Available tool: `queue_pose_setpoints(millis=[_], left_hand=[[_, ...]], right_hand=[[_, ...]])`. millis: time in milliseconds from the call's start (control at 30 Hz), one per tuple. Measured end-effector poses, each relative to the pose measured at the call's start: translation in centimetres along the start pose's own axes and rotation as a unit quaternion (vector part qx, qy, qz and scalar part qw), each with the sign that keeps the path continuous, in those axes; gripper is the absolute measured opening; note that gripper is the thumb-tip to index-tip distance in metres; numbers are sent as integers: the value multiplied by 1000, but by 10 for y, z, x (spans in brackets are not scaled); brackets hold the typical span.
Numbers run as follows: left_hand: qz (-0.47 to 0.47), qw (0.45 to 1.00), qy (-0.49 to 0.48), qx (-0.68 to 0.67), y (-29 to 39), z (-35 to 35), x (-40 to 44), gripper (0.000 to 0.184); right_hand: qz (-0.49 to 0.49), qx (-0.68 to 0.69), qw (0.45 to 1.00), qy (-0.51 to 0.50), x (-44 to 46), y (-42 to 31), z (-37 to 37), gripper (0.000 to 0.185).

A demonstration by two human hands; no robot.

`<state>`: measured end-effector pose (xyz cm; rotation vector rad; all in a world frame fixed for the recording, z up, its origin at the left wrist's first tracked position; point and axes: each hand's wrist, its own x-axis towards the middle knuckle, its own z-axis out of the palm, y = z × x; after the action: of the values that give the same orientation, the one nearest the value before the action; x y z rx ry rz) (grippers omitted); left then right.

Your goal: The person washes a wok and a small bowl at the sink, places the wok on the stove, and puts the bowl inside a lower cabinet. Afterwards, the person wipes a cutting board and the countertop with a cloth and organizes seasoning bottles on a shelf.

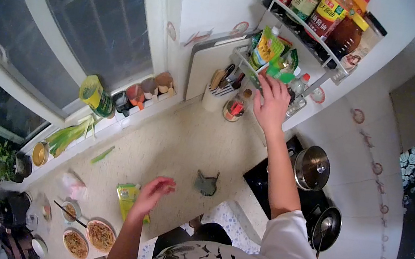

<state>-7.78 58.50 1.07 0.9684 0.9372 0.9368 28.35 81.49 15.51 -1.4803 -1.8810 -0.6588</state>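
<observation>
My right hand [271, 107] is raised at the lower wall rack [243, 60], its fingers apart. Just beyond the fingertips sit a green bag [282, 70] and a yellow seasoning packet [269, 48]. Whether the fingers touch the rack or a bag, I cannot tell. My left hand [154, 192] hovers above the counter [161, 149] with its fingers stretched out and nothing held. Beside it lies a yellow-green packet [126, 198], partly covered by my forearm. A crumpled grey-green cloth [206, 183] rests on the counter between my arms.
The upper rack holds several sauce bottles [328, 13]. Below stand a knife holder [215, 98] and a glass bottle [244, 97]. A lidded pot [312, 167] and a pan [326, 227] sit on the stove at right. Food plates [100, 236] are at lower left, scallions [69, 137] on the sill.
</observation>
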Motion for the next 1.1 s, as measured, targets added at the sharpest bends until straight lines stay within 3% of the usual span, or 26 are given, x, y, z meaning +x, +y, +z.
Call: queue_pose_setpoints(millis=[133, 333, 433, 467, 567, 600, 700, 800, 867, 1000, 1100], left_hand=[[-25, 1000, 15, 6, -5, -8, -12, 29], [-50, 989, 123, 61, -56, -51, -38, 31], [-60, 906, 259, 328, -103, -88, -64, 37], [-12, 867, 281, 412, -115, -101, -74, 47], [-55, 794, 376, 475, -149, -114, -99, 55], [-69, 791, 387, 468, -170, -124, -107, 66], [-161, 753, 436, 467, -189, -127, -108, 74], [-175, 746, 465, 443, -171, -118, -104, 78], [-203, 730, 468, 456, -174, -123, -101, 75], [-298, 712, 461, 437, -168, -133, -95, 61], [-237, 759, 440, 417, -195, -151, -107, 46]], right_hand=[[26, -117, 991, -55, -7, 7, 25, 48], [27, -122, 991, -40, -10, 10, 33, 47], [15, -92, 996, -8, -19, 2, 26, 47], [11, -83, 996, -8, -23, 1, 27, 47], [-16, -28, 999, 18, -40, -6, 27, 48], [-20, -6, 999, 25, -55, -15, 29, 48], [-17, 101, 985, -140, -149, -57, 47, 45], [-81, 246, 904, -341, -286, -100, 68, 47], [-108, 217, 888, -391, -329, -143, 38, 49], [-107, 95, 882, -448, -383, -141, 47, 49], [10, 89, 912, -401, -381, -114, 87, 50]])
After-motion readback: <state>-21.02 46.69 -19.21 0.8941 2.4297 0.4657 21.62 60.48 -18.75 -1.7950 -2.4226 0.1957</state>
